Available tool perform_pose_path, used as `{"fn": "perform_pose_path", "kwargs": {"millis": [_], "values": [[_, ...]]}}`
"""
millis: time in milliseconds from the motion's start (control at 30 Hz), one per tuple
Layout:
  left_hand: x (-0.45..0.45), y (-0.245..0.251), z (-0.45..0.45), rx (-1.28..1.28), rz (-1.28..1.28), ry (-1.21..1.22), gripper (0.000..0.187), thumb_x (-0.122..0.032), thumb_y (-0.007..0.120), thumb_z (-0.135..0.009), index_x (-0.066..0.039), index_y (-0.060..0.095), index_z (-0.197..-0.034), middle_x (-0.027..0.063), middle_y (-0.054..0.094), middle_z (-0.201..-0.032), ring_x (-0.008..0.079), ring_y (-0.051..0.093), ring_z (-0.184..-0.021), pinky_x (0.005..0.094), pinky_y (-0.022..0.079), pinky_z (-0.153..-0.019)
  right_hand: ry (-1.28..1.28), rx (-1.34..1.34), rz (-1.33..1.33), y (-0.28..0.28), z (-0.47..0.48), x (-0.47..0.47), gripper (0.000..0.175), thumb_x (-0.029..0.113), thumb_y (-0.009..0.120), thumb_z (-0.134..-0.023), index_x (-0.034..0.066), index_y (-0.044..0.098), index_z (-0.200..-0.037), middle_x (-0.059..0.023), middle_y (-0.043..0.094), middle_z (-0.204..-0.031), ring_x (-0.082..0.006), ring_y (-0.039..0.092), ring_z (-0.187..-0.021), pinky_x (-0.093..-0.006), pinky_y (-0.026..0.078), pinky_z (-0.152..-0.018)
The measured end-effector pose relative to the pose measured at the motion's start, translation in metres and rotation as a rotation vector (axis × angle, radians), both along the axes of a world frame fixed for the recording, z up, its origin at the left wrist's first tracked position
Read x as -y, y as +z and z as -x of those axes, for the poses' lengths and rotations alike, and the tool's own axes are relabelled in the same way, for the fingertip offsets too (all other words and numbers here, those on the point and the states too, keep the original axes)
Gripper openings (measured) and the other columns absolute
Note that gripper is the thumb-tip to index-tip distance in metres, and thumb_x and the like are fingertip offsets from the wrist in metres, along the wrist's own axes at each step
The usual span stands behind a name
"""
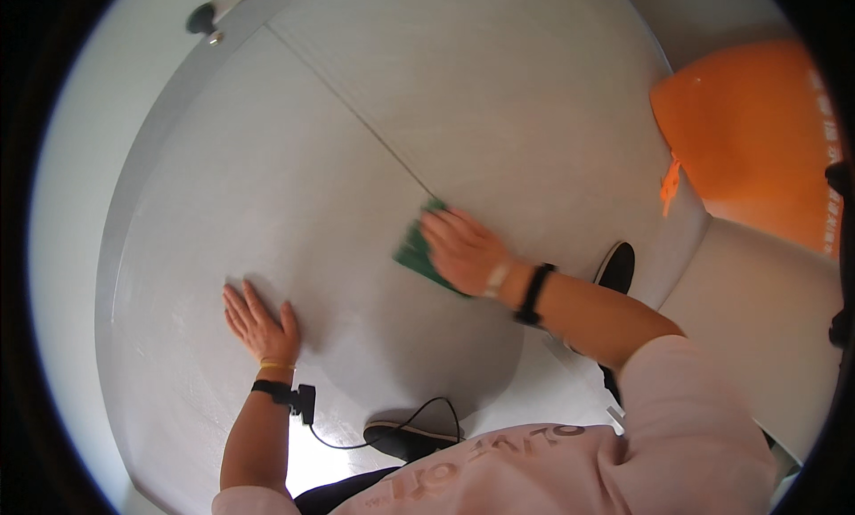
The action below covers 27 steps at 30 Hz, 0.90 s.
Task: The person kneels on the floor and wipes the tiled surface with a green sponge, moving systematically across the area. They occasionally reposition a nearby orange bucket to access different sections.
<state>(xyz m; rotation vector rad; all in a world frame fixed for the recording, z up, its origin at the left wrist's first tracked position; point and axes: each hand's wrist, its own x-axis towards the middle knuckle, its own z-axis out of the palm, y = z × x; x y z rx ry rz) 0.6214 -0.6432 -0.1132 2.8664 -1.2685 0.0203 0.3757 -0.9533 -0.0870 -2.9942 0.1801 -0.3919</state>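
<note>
My right hand (464,251) lies over a green cloth or pad (417,254) and presses it on the light grey floor-like surface (374,60), close to the near end of a dark seam (361,117). The hand and the cloth are slightly blurred. Fingers of the right hand hide part of the cloth. To the left, my left hand (264,328) rests palm down on the same grey surface with its fingers apart and nothing in it.
A large orange thing with pale writing (748,127) stands at the right, an orange tassel (670,184) beside it. A dark knob-like fitting (202,20) is at the upper left. Black shoes (401,438) show near my body. A black cable (347,446) runs from my left wrist strap.
</note>
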Motion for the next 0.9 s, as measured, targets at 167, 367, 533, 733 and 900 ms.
{"fn": "perform_pose_path", "kwargs": {"millis": [167,367,533,733,900], "values": [[0.006,0.011,-0.001,0.006,-0.023,-0.045,0.076,-0.04,0.05,-0.094,0.0,0.025,-0.154,0.0283,0.019,-0.159,0.0427,0.021,-0.147,0.0555,0.017,-0.118,-0.059,0.184,-0.326,-0.026,-0.145,0.004,0.043,0.018,0.056,-0.089,-0.0037,0.057,-0.126,-0.0184,0.053,-0.136,-0.0336,0.049,-0.126,-0.0419,0.037,-0.111],[0.005,0.011,-0.002,0.017,-0.052,-0.045,0.074,-0.046,0.041,-0.097,-0.001,0.024,-0.154,0.0277,0.02,-0.159,0.043,0.024,-0.145,0.0567,0.021,-0.116,-0.433,0.008,-0.149,-0.025,-0.052,0.102,0.052,0.02,0.059,-0.089,-0.0077,0.051,-0.132,-0.0223,0.051,-0.138,-0.0362,0.047,-0.13,-0.0441,0.035,-0.113],[0.005,0.01,-0.001,0.007,-0.019,-0.059,0.075,-0.045,0.041,-0.097,0.0,0.024,-0.154,0.0278,0.019,-0.159,0.0435,0.023,-0.145,0.0561,0.019,-0.117,-1.192,-0.066,-0.136,-0.008,0.092,0.197,0.05,0.019,0.051,-0.097,-0.0078,0.044,-0.139,-0.0254,0.045,-0.145,-0.0389,0.04,-0.136,-0.0441,0.031,-0.115],[0.006,0.014,0.0,-0.051,-0.005,-0.015,0.083,-0.041,0.053,-0.086,0.004,0.028,-0.151,0.0318,0.022,-0.156,0.0475,0.023,-0.144,0.0593,0.018,-0.116,-0.959,-0.107,-0.081,-0.022,0.029,0.133,0.053,0.02,0.05,-0.097,-0.0079,0.042,-0.141,-0.0262,0.041,-0.147,-0.0395,0.038,-0.138,-0.0455,0.028,-0.117],[0.008,0.018,0.001,-0.127,-0.036,0.039,0.085,-0.04,0.058,-0.082,0.004,0.031,-0.149,0.0322,0.024,-0.155,0.0459,0.023,-0.144,0.058,0.015,-0.117,-0.345,-0.173,-0.261,-0.008,-0.132,0.04,0.056,0.027,0.051,-0.097,-0.0047,0.042,-0.143,-0.0198,0.039,-0.152,-0.0337,0.037,-0.14,-0.0434,0.026,-0.119]]}}
